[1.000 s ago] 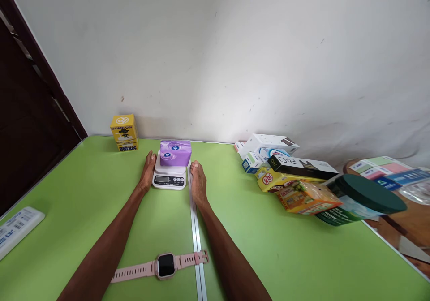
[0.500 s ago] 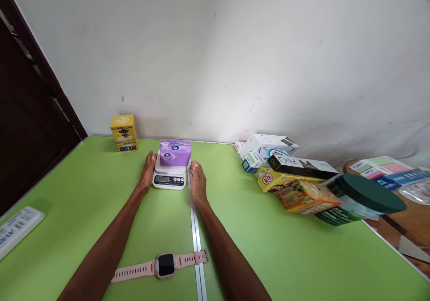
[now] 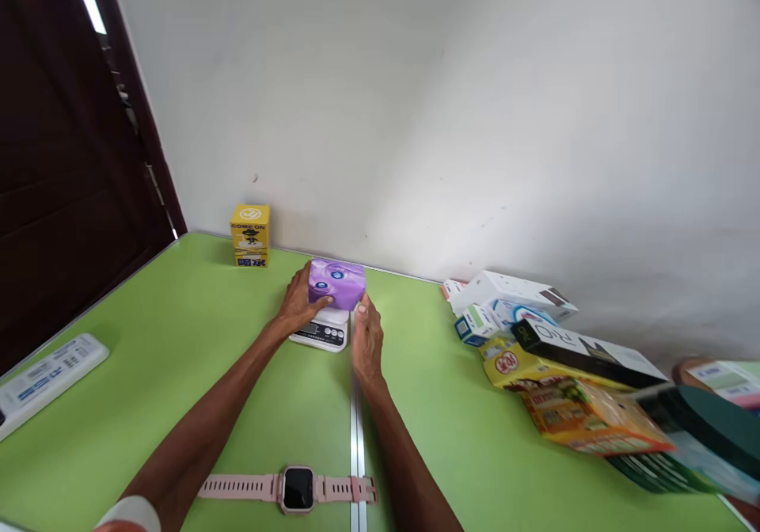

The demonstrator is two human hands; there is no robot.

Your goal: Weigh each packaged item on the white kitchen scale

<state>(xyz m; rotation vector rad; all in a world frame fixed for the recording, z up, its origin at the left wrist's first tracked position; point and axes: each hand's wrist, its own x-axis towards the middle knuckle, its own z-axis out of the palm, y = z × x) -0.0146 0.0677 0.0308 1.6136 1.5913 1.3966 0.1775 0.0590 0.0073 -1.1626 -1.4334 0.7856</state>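
Note:
A purple pack of tissues (image 3: 337,285) is over the white kitchen scale (image 3: 324,334), whose display panel faces me. My left hand (image 3: 302,301) grips the pack's left side, the thumb across its front face. Against the pack's lower right edge my right hand (image 3: 368,334) presses with its fingertips, so the pack is held between both hands. Most of the scale's plate is hidden under the pack, and I cannot tell whether the two touch. Closer to me lies a pink-strapped smartwatch (image 3: 298,489), its strap stretched out flat on the green table (image 3: 267,429).
A yellow box (image 3: 250,236) stands at the back left by the wall. On the left lies a white, flat, labelled object (image 3: 53,381). At right are a black-and-white box (image 3: 587,354), an orange package (image 3: 594,417) and a dark-green-lidded tub (image 3: 706,429). A metal strip (image 3: 358,453) crosses the table.
My left hand has moved from beside the scale onto the tissue pack, and my right hand has come against its right edge. The camera view has shifted and tilted.

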